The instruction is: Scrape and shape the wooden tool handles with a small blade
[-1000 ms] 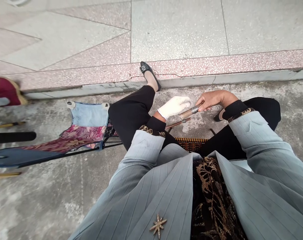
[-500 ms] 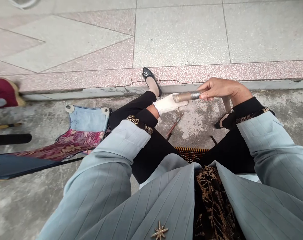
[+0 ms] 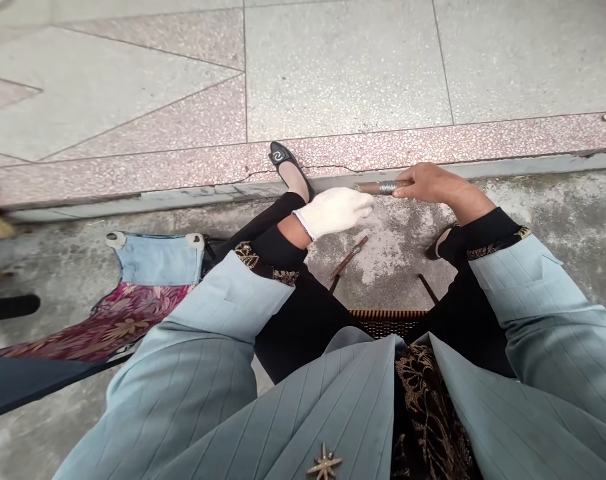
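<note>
**Right grip has the wire-wrapped rod, left one is right beside it**

So here's what I've got on the head cam from my end. My right grip [image 3: 427, 183] is bare and pinched closed, thumb and fingers around the near end of a wire-wrapped brown rod [image 3: 370, 188]. That end disappears into the fingers, and the silvery wire is wound on just outside them. The rod lies roughly level across the view, poking out to the left of that grip.

My left grip [image 3: 333, 212] has a white knit glove on, fingers curled, just under the rod's free end. Can't tell if the glove touches it, how tightly it's closed or if anything's tucked inside.

Below the left grip, a slim brown stick [image 3: 350, 257] slants over the concrete ground [image 3: 403, 233], with a greyish band near its upper end. Closer to the body than both grips there's a woven seat [image 3: 390, 325] with a yellow-and-black edge, between black trouser legs.

Beyond the grips runs a pink terrazzo kerb [image 3: 393, 143], with a black shoe [image 3: 279, 155] up on it. Well off left of the left grip: a piece of denim-and-floral fabric [image 3: 153, 263].
</note>
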Motion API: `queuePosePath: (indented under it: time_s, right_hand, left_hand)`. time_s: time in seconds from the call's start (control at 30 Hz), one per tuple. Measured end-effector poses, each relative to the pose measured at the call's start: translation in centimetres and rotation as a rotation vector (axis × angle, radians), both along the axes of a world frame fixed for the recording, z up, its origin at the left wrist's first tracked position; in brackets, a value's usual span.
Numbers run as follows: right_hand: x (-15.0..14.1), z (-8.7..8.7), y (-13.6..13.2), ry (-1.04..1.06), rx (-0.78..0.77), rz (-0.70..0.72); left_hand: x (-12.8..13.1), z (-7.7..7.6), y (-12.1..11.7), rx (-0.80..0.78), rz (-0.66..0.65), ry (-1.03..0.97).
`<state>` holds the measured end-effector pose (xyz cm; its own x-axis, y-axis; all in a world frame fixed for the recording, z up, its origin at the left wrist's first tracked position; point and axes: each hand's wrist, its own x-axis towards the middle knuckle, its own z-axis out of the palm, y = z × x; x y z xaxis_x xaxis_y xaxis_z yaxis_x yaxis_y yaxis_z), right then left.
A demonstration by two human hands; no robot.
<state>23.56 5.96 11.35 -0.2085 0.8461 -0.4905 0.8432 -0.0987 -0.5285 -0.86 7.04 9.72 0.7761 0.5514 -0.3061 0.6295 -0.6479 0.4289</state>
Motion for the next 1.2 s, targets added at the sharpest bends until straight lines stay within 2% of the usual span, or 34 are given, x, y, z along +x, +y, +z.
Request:
queuePosePath:
  time_s: [0.2, 0.27, 0.43, 0.53, 0.67, 0.8, 0.93, 1.07, 1.2]
  right_hand:
    - [1.6, 0.5, -1.3, 0.111, -0.335, 0.15]
    - [2.0, 0.9, -1.5, 0.189, -0.38, 0.203]
    - [2.9, 2.3, -1.3, 0.399, -0.319, 0.159]
    - [3.0, 3.1, -1.2, 0.495, -0.278, 0.102]
    - [3.1, 4.2, -1.4, 0.535, -0.215, 0.006]
    - [2.7, 5.0, -1.7, 0.513, -0.133, -0.076]
    - [2.0, 5.4, -1.6, 0.512, -0.076, -0.122]
    - [2.0, 5.0, -0.8, 0.502, 0.03, -0.196]
    - [2.5, 3.7, 0.0, 0.253, 0.101, -0.239]
  left_hand:
    - [1.4, 0.9, 1.7, -0.038, -0.045, -0.119]
    - [1.9, 1.0, 2.0, -0.085, -0.033, -0.17]
    - [1.8, 1.1, 3.0, -0.164, 0.084, -0.341]
    - [1.7, 0.4, 3.1, -0.231, 0.138, -0.458]
    - [2.2, -0.8, 2.0, -0.352, 0.291, -0.563]
    - [2.7, 0.0, 0.7, -0.423, 0.356, -0.546]
    - [2.7, 1.1, -0.1, -0.323, 0.29, -0.465]
    - [3.2, 1.0, -0.9, -0.174, 0.215, -0.363]
    - [3.5, 1.0, -1.4, -0.022, 0.113, -0.179]
